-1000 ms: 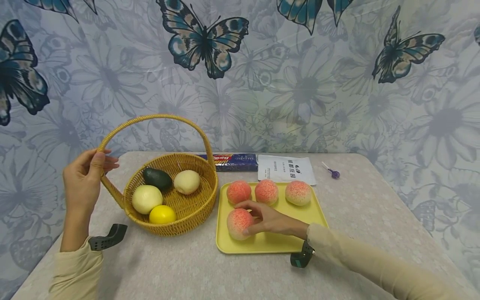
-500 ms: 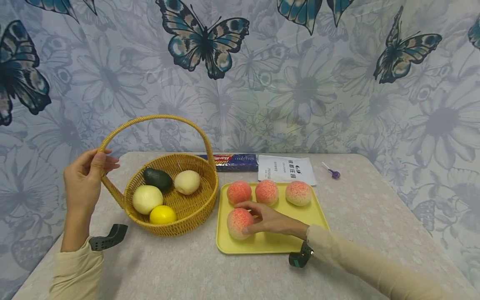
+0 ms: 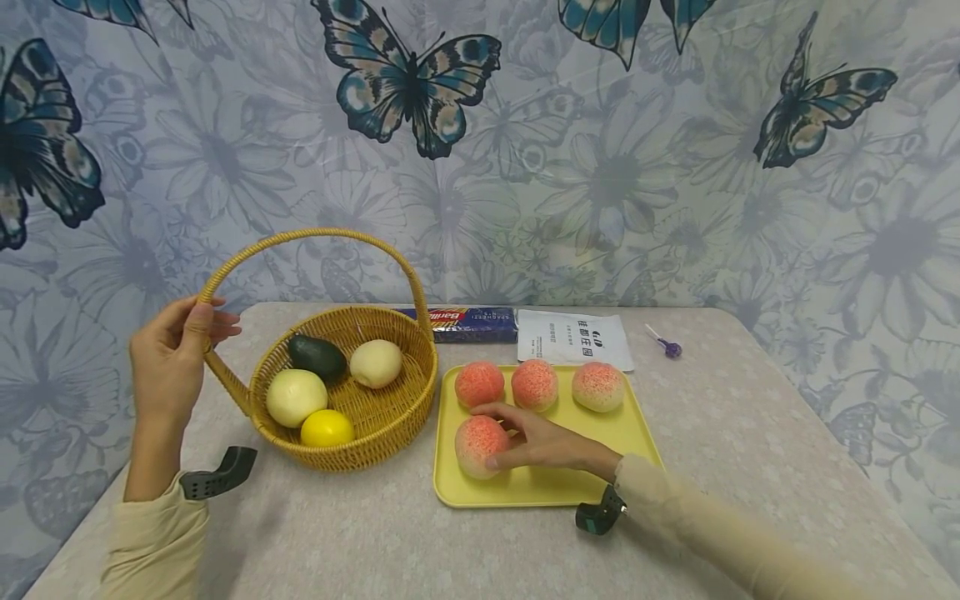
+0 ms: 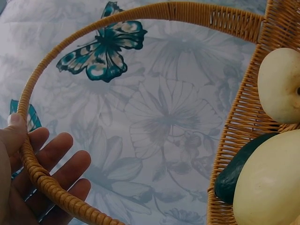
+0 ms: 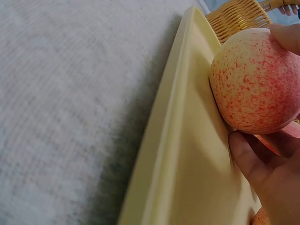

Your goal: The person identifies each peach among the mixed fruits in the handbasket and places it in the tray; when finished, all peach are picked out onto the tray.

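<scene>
At the left of the head view, my left hand holds the wrapped handle of a wicker basket between thumb and fingers. The left wrist view shows the thumb against the handle, with loosely bent fingers behind it. Inside the basket lie a dark green avocado, a yellow lemon and two pale round fruits. My right hand grips a pink-speckled peach over the front left of a yellow tray; thumb and fingers sit on opposite sides of the peach.
Three more peaches line the tray's back edge. Behind the tray are a blue spaghetti box and a white printed packet. A purple lollipop lies to the right. A butterfly-patterned cloth hangs behind the table.
</scene>
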A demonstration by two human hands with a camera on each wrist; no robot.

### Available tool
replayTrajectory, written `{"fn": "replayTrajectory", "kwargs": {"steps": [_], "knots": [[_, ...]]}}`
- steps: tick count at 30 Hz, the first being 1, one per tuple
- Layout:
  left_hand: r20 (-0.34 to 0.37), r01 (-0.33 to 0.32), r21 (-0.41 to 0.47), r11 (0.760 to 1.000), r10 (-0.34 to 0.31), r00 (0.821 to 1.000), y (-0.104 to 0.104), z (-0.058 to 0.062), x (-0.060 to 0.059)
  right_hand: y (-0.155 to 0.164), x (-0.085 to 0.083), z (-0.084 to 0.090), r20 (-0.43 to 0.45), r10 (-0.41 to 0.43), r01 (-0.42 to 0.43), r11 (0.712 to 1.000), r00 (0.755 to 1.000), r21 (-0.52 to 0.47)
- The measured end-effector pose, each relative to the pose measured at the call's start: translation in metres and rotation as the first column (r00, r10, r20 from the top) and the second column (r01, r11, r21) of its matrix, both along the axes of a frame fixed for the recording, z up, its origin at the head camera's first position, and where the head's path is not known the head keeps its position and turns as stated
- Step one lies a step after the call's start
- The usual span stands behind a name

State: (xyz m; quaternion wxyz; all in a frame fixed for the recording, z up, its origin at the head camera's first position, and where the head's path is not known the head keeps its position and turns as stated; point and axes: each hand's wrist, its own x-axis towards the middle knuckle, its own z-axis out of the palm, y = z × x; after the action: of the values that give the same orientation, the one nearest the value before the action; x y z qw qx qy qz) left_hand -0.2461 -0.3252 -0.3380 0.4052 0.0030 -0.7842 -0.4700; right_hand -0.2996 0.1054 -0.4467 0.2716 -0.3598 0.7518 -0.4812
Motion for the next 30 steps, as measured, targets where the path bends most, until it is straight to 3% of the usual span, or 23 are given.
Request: {"fn": "replayTrajectory", "kwargs": {"steps": [12,21,30], "knots": [[-0.01,0.004,-0.004,1.0,-0.004,1.0,0.0,0.001,0.0,0.001,0.0,-0.006,0.004,0.011,-0.011,0.999,1.0,-0.044],[-0.018,0.01,-0.002,1.0,-0.01,1.0,0.0,0.0,-0.001,0.003,0.002,-0.006,0.053,0.005,-0.001,0.998,0.999,-0.065],[-0.013,0.004,-0.003,1.0,-0.004,1.0,-0.001,0.0,0.0,0.005,0.003,-0.011,0.035,-0.004,0.008,0.994,0.999,-0.107]]}}
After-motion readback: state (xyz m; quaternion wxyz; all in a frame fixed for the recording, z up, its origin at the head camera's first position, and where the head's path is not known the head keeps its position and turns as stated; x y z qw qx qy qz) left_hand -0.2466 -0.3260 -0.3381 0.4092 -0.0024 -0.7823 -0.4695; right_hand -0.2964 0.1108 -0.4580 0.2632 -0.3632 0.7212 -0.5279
